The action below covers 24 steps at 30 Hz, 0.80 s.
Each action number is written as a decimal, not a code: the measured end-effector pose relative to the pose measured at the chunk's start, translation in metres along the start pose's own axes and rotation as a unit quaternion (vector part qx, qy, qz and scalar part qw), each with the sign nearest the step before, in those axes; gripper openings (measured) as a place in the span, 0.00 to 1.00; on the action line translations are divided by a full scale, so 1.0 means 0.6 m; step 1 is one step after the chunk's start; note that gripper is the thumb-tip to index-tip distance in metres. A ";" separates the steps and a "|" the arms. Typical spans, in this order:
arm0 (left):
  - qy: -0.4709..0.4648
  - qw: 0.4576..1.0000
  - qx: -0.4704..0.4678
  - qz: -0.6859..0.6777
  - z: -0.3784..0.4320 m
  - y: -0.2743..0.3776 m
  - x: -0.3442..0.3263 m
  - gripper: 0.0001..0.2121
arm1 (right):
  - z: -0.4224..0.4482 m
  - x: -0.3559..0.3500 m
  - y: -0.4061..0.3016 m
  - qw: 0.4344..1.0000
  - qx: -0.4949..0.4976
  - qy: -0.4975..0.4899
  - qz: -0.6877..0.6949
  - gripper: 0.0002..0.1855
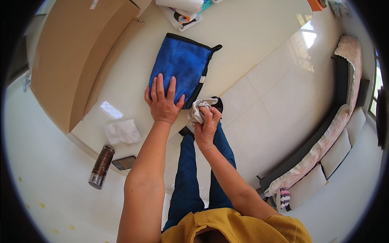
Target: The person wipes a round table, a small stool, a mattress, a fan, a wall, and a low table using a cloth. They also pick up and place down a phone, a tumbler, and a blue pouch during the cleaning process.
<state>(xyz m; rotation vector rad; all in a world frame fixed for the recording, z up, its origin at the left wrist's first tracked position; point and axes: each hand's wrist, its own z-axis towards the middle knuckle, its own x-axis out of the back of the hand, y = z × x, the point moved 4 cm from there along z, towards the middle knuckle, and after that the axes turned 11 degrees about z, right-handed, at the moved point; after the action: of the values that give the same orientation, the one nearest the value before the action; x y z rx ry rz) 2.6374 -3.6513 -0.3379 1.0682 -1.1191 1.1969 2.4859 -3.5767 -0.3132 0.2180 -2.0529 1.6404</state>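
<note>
A blue plush towel (182, 60), edged in black with a small hanging loop at its far right corner, lies flat on the pale tabletop (243, 33). My left hand (164, 101) rests palm down on its near left part, fingers spread. Just right of the towel's near corner, my right hand (207, 127) grips a crumpled whitish cloth (197, 112) at the table's near edge. Part of that cloth is hidden by my fingers.
On the left stands a large cardboard box (79, 54). Nearer me are a folded white cloth (123, 132), a dark phone (124, 162) and a brown flask (102, 167). Packets and a white roll (182, 5) lie at the far edge. A sofa (322, 161) is across the tiled floor.
</note>
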 end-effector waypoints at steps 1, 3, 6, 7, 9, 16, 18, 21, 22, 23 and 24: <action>-0.001 1.000 -0.002 0.002 0.001 0.000 -0.001 0.28 | 0.009 0.005 0.004 1.000 0.006 0.013 0.001 0.33; -0.005 1.000 -0.005 0.008 -0.001 -0.001 0.000 0.27 | 0.033 0.016 0.015 0.999 0.019 0.037 0.003 0.33; -0.002 1.000 -0.014 0.020 0.000 0.002 -0.001 0.27 | 0.139 0.053 0.037 0.987 0.041 0.150 -0.044 0.32; -0.001 1.000 -0.018 0.022 0.001 0.002 -0.002 0.27 | 0.181 0.072 0.042 0.981 0.013 0.191 -0.026 0.30; -0.001 0.999 -0.023 0.025 0.002 0.005 -0.002 0.26 | 0.227 0.094 0.054 0.971 -0.061 0.226 0.057 0.29; 0.010 0.999 -0.035 0.034 0.004 0.007 -0.004 0.27 | 0.165 0.060 0.064 0.922 -0.221 0.228 0.224 0.30; 0.011 0.999 -0.038 0.033 0.002 0.010 -0.008 0.27 | 0.102 0.028 0.072 0.929 -0.196 0.210 0.234 0.32; 0.013 0.999 -0.040 0.031 0.003 0.010 -0.005 0.27 | -0.009 -0.027 0.056 0.926 -0.247 0.148 0.246 0.31; 0.013 0.999 -0.038 0.030 0.002 0.008 -0.003 0.27 | -0.047 -0.044 0.050 0.917 -0.278 0.116 0.260 0.31; 0.012 0.999 -0.039 0.031 0.001 0.009 -0.002 0.27 | -0.077 -0.058 0.047 0.907 -0.288 0.095 0.291 0.31; 0.013 0.999 -0.039 0.030 0.002 0.011 -0.004 0.27 | -0.092 -0.058 0.044 0.895 -0.309 0.076 0.312 0.30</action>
<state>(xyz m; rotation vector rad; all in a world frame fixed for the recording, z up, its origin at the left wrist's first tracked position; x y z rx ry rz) 2.6309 -3.6520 -0.3398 0.9629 -1.1754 1.2022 2.5205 -3.5238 -0.3442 -0.8380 -2.5369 1.1408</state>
